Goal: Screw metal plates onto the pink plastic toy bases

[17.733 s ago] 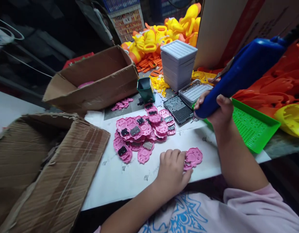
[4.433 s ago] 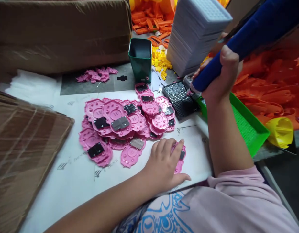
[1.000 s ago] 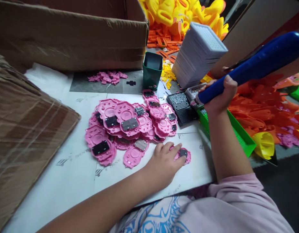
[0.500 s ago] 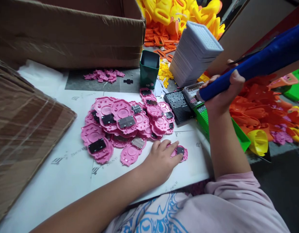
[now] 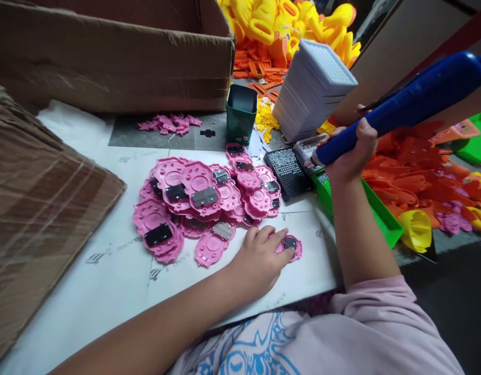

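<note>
My left hand (image 5: 258, 260) holds a small pink plastic cover (image 5: 298, 251) with a dark plate on it against the white table; its fingers hide part of the cover. In my right hand (image 5: 353, 148) is a blue electric screwdriver (image 5: 412, 107), tilted with its tip pointing down and left. That tip is over the screw trays, close to a black perforated tray (image 5: 289, 174) of small screws and a small pale box (image 5: 301, 148). Left of these lies a heap of pink covers (image 5: 199, 179), many with black or grey plates screwed on.
A green cup (image 5: 240, 117) and a tall stack of white trays (image 5: 308, 94) stand at the back. Cardboard boxes (image 5: 119, 67) flank the left. A green tray (image 5: 381, 213), orange parts (image 5: 396, 182) and yellow ducks (image 5: 260, 21) lie right and behind.
My right hand and the screwdriver have moved slightly left and down, toward the screw trays. My left hand stays on the pink cover.
</note>
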{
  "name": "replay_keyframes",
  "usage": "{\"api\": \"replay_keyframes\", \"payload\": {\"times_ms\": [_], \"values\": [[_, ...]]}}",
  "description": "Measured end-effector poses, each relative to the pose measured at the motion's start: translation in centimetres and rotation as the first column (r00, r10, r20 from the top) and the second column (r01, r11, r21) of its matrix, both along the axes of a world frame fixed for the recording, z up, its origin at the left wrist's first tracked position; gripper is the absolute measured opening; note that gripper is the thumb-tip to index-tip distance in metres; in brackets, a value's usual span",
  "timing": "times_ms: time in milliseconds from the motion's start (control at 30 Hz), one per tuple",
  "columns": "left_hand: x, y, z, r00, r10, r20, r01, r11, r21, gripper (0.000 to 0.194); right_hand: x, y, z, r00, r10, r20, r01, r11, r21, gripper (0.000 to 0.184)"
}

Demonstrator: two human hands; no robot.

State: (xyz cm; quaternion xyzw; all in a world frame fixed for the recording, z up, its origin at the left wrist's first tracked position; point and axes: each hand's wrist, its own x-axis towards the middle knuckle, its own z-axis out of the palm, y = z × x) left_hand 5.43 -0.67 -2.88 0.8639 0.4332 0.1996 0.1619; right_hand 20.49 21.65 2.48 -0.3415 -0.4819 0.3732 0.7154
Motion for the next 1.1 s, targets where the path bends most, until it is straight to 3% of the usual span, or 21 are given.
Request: {"api": "replay_keyframes", "payload": {"times_ms": [300,500,633,700,800,933,1100], "values": [[0.0,-0.1,0.1,1.0,0.008,0.029,-0.008,1.0,0.002,0.029,-0.2,-0.5,0.2,1.0,0.018,-0.013,-0.018,1.0,-0.008,0.034],[-0.2,0.5,0.7,0.964,0.077,0.255,-0.097,0.993,0.065,0.022,-0.2,-4.0,2.8,0.997,0.072,-0.014,-0.073,0.995,-0.074,0.033],[-0.6,1.1,1.0,0.883,0.151,0.445,-0.211,0.973,0.089,0.015,0.5,-8.6,5.2,0.97,0.244,-0.012,-0.244,0.964,-0.102,0.035],[-0.8,1.2,1.1,0.859,0.16,0.487,-0.234,0.967,0.096,0.016,1.0,-10.7,5.8,0.911,0.413,0.002,-0.41,0.904,-0.123,0.04],[-0.8,1.3,1.2,0.868,0.165,0.468,-0.233,0.968,0.09,0.024,1.4,-13.4,5.9,0.823,0.569,-0.004,-0.561,0.811,-0.166,0.044],[-0.9,1.1,1.3,0.918,0.171,0.358,-0.222,0.969,0.106,0.026,0.9,-15.6,5.3,0.813,0.581,-0.031,-0.581,0.807,-0.103,0.044],[-0.9,1.0,1.4,0.954,0.118,0.277,-0.156,0.981,0.117,0.024,0.3,-16.0,4.7,0.793,0.601,-0.104,-0.608,0.793,-0.051,0.045]]}}
